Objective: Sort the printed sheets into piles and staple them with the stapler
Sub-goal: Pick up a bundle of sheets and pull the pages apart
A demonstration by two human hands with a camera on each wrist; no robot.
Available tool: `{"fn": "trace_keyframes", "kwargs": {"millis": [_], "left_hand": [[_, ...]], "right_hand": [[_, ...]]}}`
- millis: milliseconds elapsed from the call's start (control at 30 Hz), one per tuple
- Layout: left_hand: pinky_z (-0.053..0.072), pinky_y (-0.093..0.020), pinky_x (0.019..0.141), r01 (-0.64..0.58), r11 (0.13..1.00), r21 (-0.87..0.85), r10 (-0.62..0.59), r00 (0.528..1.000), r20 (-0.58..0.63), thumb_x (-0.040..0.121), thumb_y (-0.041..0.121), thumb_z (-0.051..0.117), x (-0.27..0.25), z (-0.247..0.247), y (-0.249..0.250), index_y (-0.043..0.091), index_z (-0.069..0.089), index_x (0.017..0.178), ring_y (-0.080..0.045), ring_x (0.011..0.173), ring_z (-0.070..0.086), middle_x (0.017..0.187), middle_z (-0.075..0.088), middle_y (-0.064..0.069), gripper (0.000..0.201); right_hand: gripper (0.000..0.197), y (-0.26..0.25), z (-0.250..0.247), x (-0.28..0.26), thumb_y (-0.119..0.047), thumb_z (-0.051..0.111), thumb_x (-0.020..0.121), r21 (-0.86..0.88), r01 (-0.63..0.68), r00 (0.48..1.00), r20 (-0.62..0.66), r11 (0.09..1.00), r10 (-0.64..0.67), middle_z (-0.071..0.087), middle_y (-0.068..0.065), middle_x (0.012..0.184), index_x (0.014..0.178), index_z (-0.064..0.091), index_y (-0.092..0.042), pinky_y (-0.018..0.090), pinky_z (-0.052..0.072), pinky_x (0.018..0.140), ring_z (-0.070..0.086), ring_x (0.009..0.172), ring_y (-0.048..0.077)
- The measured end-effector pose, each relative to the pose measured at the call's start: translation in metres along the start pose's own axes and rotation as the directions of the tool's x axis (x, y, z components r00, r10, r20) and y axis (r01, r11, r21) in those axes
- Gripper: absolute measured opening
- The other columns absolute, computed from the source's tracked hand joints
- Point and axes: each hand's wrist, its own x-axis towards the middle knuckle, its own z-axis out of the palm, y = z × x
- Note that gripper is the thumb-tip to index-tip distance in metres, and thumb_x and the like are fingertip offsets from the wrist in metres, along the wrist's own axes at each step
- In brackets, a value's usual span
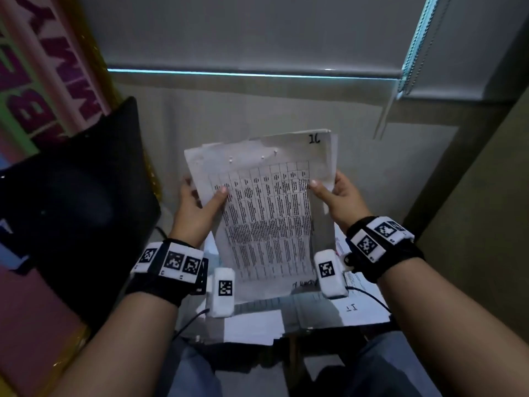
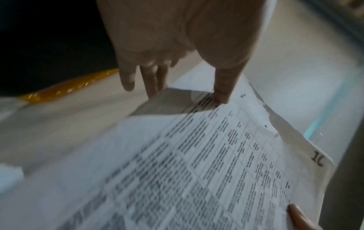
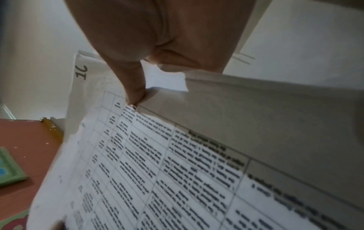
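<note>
A stack of printed sheets (image 1: 266,213) with a table of text and a handwritten "1C" at the top right corner is held up in the air in front of me. My left hand (image 1: 197,204) grips its left edge, thumb on the front and fingers behind. My right hand (image 1: 337,196) grips the right edge the same way. In the left wrist view the thumb (image 2: 222,87) presses on the sheets (image 2: 197,163). In the right wrist view the thumb (image 3: 135,91) pinches the sheets (image 3: 157,171). No stapler is visible.
More printed sheets (image 1: 329,310) lie spread on the surface below my wrists. A black chair back (image 1: 74,202) stands at the left, with a pink lettered board (image 1: 34,81) behind it. A grey wall and a window blind (image 1: 257,32) lie ahead.
</note>
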Motion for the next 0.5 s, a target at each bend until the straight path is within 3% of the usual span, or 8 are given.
{"fn": "trace_keyframes", "kwargs": {"millis": [33, 100, 167, 233, 300, 400, 500], "left_hand": [[0.045, -0.021, 0.087, -0.001, 1.0, -0.007, 0.001, 1.0, 0.025, 0.086, 0.028, 0.064, -0.003, 0.004, 0.002, 0.015, 0.037, 0.133, -0.014, 0.112, 0.056, 0.113, 0.058, 0.01, 0.055], [0.042, -0.012, 0.077, -0.065, 0.998, -0.01, 0.065, 0.998, -0.012, 0.091, 0.022, 0.059, -0.009, 0.013, 0.005, 0.018, 0.04, 0.127, -0.002, 0.097, 0.056, 0.102, 0.056, 0.02, 0.041], [0.041, -0.008, 0.07, -0.08, 0.997, -0.022, 0.08, 0.996, -0.033, 0.091, 0.019, 0.058, -0.015, 0.02, -0.001, 0.014, 0.035, 0.13, 0.004, 0.091, 0.053, 0.104, 0.053, 0.019, 0.045], [0.039, -0.01, 0.071, -0.021, 1.0, 0.013, 0.021, 1.0, -0.019, 0.092, 0.018, 0.056, -0.022, 0.027, -0.011, 0.01, 0.031, 0.132, -0.003, 0.096, 0.05, 0.113, 0.05, 0.011, 0.048], [0.035, -0.012, 0.075, 0.007, 0.999, 0.05, -0.004, 0.999, -0.046, 0.094, 0.015, 0.052, -0.027, 0.031, -0.026, 0.008, 0.033, 0.128, -0.009, 0.101, 0.047, 0.117, 0.05, 0.001, 0.039], [0.036, -0.019, 0.077, 0.006, 0.999, 0.032, -0.002, 0.991, -0.135, 0.096, 0.014, 0.049, -0.027, 0.031, -0.036, 0.015, 0.036, 0.114, -0.015, 0.099, 0.051, 0.11, 0.051, -0.001, 0.023], [0.039, -0.023, 0.081, -0.014, 1.0, 0.002, 0.014, 0.998, -0.054, 0.095, 0.011, 0.05, -0.028, 0.032, -0.034, 0.015, 0.034, 0.11, -0.017, 0.097, 0.054, 0.107, 0.053, -0.001, 0.023]], "right_hand": [[0.034, -0.002, 0.001, -0.003, -0.009, 0.055, 0.092, 0.029, 0.015, 1.0, -0.009, 0.999, -0.014, 0.064, 0.001, 0.104, 0.126, 0.049, -0.007, 0.011, 0.051, 0.072, 0.061, 0.089, 0.006], [0.036, 0.002, 0.005, -0.007, -0.01, 0.056, 0.091, 0.082, 0.015, 0.999, -0.036, 0.997, -0.012, 0.064, -0.001, 0.104, 0.127, 0.049, -0.011, 0.016, 0.052, 0.074, 0.062, 0.093, 0.009], [0.039, 0.016, 0.012, -0.013, -0.016, 0.064, 0.087, 0.063, -0.013, 0.996, -0.083, 0.998, 0.018, 0.065, 0.0, 0.109, 0.124, 0.051, -0.02, 0.027, 0.054, 0.082, 0.063, 0.099, 0.014], [0.034, 0.034, 0.019, -0.02, -0.022, 0.067, 0.085, -0.025, -0.041, 0.992, -0.122, 0.999, 0.038, 0.066, 0.0, 0.109, 0.116, 0.054, -0.026, 0.036, 0.053, 0.086, 0.064, 0.103, 0.02], [0.026, 0.046, 0.024, -0.027, -0.022, 0.061, 0.09, -0.103, -0.055, 0.989, -0.14, 0.993, 0.041, 0.066, -0.002, 0.102, 0.115, 0.054, -0.026, 0.03, 0.052, 0.08, 0.063, 0.099, 0.018], [0.022, 0.049, 0.026, -0.032, -0.016, 0.053, 0.094, -0.065, -0.024, 0.988, -0.155, 0.998, 0.014, 0.063, -0.012, 0.093, 0.114, 0.053, -0.025, 0.014, 0.045, 0.067, 0.06, 0.086, 0.0], [0.021, 0.047, 0.027, -0.03, -0.011, 0.054, 0.093, -0.103, 0.028, 0.988, -0.147, 0.994, -0.043, 0.065, -0.01, 0.093, 0.105, 0.057, -0.027, 0.009, 0.045, 0.068, 0.061, 0.088, 0.007]]}}
